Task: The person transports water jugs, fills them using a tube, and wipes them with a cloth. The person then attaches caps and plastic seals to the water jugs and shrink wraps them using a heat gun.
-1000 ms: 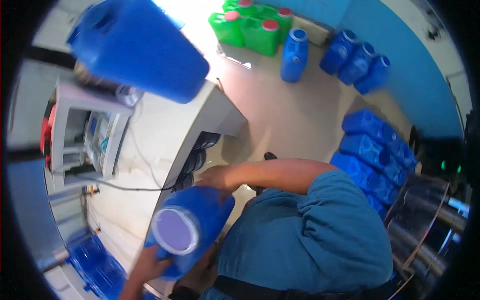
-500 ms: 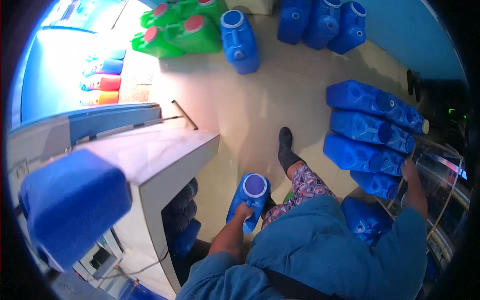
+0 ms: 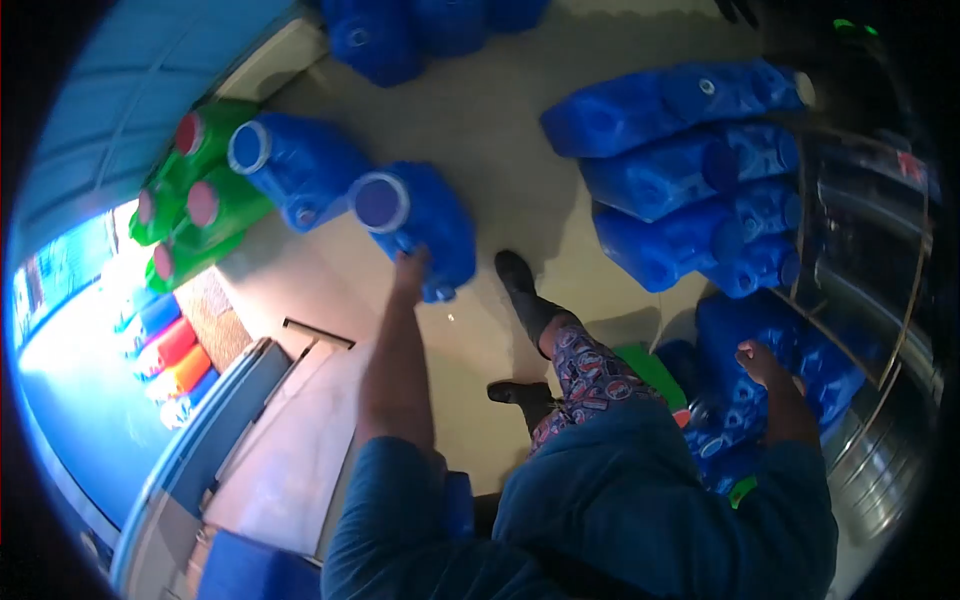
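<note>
My left hand (image 3: 412, 268) is wrapped round the handle of a blue jug (image 3: 445, 225) with a round, white-rimmed cap. Its arm is stretched out forward. Whether the jug's base touches the floor I cannot tell. Just left of it stands another blue jug (image 3: 315, 170) with a similar cap. My right hand (image 3: 765, 365) hangs at my right side with its fingers curled in and nothing visible in them. Beneath and around that hand are several blue jugs (image 3: 735, 325).
Green jugs (image 3: 235, 200) with red caps stand by the far left wall. Rows of blue jugs (image 3: 640, 185) line the right, beside a metal rack (image 3: 915, 290). A white counter (image 3: 290, 465) is at lower left, with a squeegee (image 3: 318, 335) near its end. Colourful containers (image 3: 170, 345) are by the doorway.
My left hand has carried the blue jug forward, from beside my leg to the blue jug near the green ones. My right hand has come away from the rack-side jugs. The view has turned.
</note>
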Action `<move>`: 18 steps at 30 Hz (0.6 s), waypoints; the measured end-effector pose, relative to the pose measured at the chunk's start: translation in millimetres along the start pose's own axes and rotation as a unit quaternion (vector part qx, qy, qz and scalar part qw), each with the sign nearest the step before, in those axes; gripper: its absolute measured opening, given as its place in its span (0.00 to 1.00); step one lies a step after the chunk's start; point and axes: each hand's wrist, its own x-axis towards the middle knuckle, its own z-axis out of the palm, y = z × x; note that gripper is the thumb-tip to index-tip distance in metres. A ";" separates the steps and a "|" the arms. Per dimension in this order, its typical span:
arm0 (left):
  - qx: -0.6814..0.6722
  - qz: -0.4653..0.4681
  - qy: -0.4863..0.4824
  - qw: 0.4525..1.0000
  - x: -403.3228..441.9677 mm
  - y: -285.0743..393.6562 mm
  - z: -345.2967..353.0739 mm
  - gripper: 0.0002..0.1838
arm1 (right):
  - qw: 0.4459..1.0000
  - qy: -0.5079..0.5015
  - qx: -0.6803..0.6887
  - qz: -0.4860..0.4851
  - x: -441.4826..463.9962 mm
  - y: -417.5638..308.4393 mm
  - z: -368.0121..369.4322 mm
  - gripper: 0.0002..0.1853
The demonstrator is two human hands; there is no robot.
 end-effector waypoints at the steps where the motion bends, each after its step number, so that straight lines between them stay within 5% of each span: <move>1: -0.097 0.028 0.032 0.994 17.4 29.1 -1.3 0.29 | 1.000 -0.004 0.009 0.018 -2.7 6.9 4.5 0.23; 2: 0.084 -0.035 -0.040 0.995 84.1 23.1 -44.1 0.28 | 0.999 0.011 -0.034 0.032 -0.7 17.6 11.2 0.22; 4: 0.075 -0.001 0.155 0.985 -4.0 125.4 -18.2 0.30 | 0.995 0.027 -0.087 0.044 5.1 33.8 35.2 0.20; 6: 0.089 0.098 0.092 0.987 -33.8 131.8 -35.1 0.26 | 0.995 0.010 -0.093 0.021 22.4 21.5 70.3 0.18; 8: 0.236 0.132 -0.013 0.963 -73.9 119.3 -63.3 0.24 | 0.992 -0.015 -0.076 -0.103 48.7 6.2 121.1 0.17; 9: 0.328 0.206 -0.031 0.921 -71.3 73.1 -95.1 0.23 | 0.994 -0.076 0.028 -0.077 64.9 -12.9 146.3 0.17; 13: 0.507 0.081 -0.098 0.853 -203.5 81.8 -134.7 0.24 | 0.946 -0.026 0.211 -0.244 60.1 -143.7 192.3 0.15; 15: 0.440 0.125 -0.129 0.880 -208.7 4.3 -208.1 0.22 | 0.925 -0.041 0.286 -0.248 22.4 -210.7 176.1 0.17; 16: 0.437 0.002 -0.108 0.893 -240.5 27.9 -204.2 0.21 | 0.919 -0.019 0.288 -0.268 12.7 -227.2 178.6 0.19; 18: 0.417 -0.046 -0.090 0.903 -263.3 33.0 -220.3 0.22 | 0.909 -0.031 0.313 -0.274 -16.6 -252.5 161.7 0.21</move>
